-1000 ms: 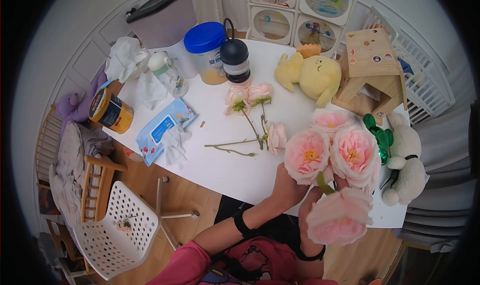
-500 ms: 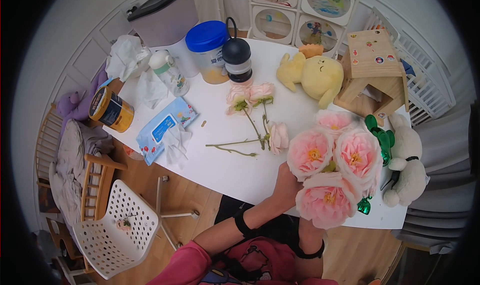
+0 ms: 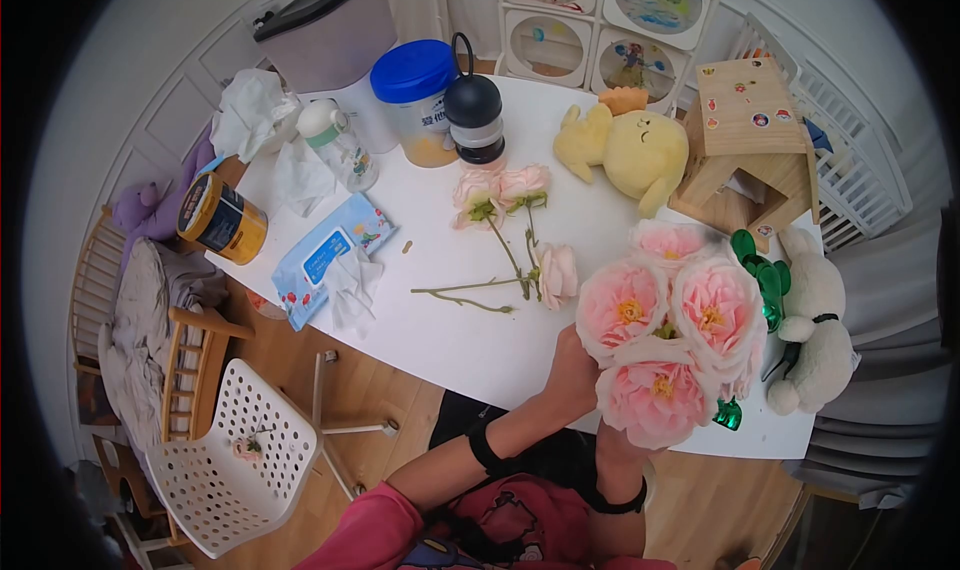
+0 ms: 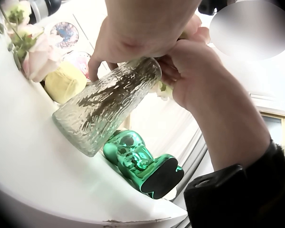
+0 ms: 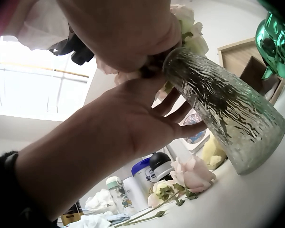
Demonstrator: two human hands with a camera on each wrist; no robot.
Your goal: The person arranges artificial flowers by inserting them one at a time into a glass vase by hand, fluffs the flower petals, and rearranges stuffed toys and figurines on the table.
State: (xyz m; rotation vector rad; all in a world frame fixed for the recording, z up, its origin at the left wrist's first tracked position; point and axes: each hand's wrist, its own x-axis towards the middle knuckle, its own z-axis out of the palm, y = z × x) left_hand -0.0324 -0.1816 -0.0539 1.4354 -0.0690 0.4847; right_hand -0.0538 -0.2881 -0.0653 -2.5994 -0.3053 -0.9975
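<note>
Several big pink roses [image 3: 658, 395] form a tight bunch at the table's right front. Beneath them, a clear ribbed glass vase [image 4: 107, 107] stands on the table, dark stems showing through its glass. My left hand [image 5: 137, 114] grips the bunch at the vase mouth, its outer fingers spread beside the neck. From the other side my right hand [image 4: 194, 66] holds the stems at the rim, fingers curled; the blooms hide most of it from the head view. A shiny green figurine [image 4: 137, 159] is just beside the vase. Three paler roses [image 3: 556, 275] lie mid-table.
Behind the bunch are a yellow plush [image 3: 640, 160] and a wooden house [image 3: 745, 110]; a white plush [image 3: 812, 300] lies right. Wipes [image 3: 325, 260], a tub [image 3: 222, 220], a drinking bottle [image 3: 340, 150] and a blue-lidded can [image 3: 412, 105] occupy the left. One rose [image 3: 247, 448] lies on the chair [image 3: 215, 500].
The front rose has risen from a low, tilted position into the bunch, its centre now facing up. Since half a second ago it has shifted slightly upward; both hands stay beneath the blooms.
</note>
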